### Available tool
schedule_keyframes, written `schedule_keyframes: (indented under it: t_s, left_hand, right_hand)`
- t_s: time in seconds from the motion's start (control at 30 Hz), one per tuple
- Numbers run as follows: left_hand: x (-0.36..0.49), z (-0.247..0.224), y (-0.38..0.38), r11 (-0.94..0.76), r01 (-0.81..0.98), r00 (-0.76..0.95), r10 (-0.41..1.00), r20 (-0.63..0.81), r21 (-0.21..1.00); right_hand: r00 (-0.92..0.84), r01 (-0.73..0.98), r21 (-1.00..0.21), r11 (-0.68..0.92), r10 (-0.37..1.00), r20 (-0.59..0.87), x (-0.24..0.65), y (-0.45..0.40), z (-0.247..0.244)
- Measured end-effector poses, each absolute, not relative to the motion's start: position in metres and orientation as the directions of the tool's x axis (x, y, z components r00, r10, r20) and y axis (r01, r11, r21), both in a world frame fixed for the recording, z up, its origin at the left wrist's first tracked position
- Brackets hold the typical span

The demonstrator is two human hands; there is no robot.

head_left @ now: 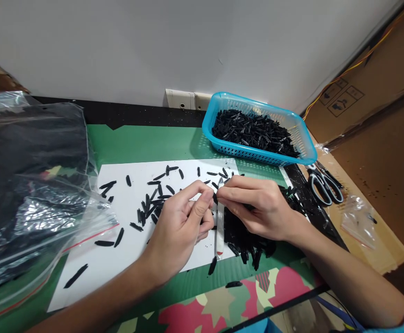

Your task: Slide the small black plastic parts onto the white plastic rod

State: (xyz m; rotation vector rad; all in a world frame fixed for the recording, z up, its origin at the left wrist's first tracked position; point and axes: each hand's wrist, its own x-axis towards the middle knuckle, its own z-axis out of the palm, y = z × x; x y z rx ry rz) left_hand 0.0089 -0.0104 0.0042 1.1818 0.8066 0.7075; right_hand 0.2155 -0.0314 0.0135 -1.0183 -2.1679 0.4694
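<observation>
My left hand (184, 222) is closed above the white sheet (119, 273), thumb pressed to the curled fingers; what it may hold is hidden. Just right of it, my right hand (257, 208) pinches a small black piece (215, 198) between thumb and fingertips. A slim white tool (220, 226) lies upright in view between the hands, along the sheet's right side. Several black pieces (147, 203) are scattered over the sheet. Under and below my right hand is a dense black pile (245, 240).
A blue basket (257, 155) of black pieces stands at the back right. Scissors (325, 186) and a small clear bag (358, 222) lie right. Large plastic bags (32, 185) cover the left side. Cardboard boxes (378, 152) stand far right.
</observation>
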Motion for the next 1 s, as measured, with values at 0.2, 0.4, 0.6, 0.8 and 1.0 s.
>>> schedule_keyframes:
  t_s: [0.2, 0.4, 0.6, 0.8, 1.0]
  left_hand:
    - [0.007, -0.001, -0.01, 0.171, 0.04, 0.547, 0.821, -0.165, 0.984]
    - [0.008, 0.001, -0.011, 0.145, 0.087, 0.56, 0.811, -0.168, 0.986]
    - [0.008, 0.003, -0.011, 0.144, 0.106, 0.597, 0.782, -0.178, 0.984]
    - [0.011, 0.002, -0.009, 0.257, -0.008, 0.604, 0.772, -0.2, 0.966]
    - [0.012, 0.002, -0.008, 0.302, -0.098, 0.579, 0.792, -0.193, 0.948]
  right_hand:
    - [-0.51, 0.527, -0.584, 0.617, 0.78, 0.364, 0.22, -0.031, 0.015]
    - [-0.521, 0.554, -0.568, 0.609, 0.785, 0.334, 0.219, -0.031, 0.018]
    - [-0.482, 0.502, -0.57, 0.65, 0.758, 0.439, 0.216, -0.032, 0.017]
    - [-0.403, 0.605, -0.469, 0.644, 0.755, 0.517, 0.218, -0.029, 0.018]
    - [-0.28, 0.526, -0.596, 0.606, 0.786, 0.552, 0.22, -0.025, 0.027]
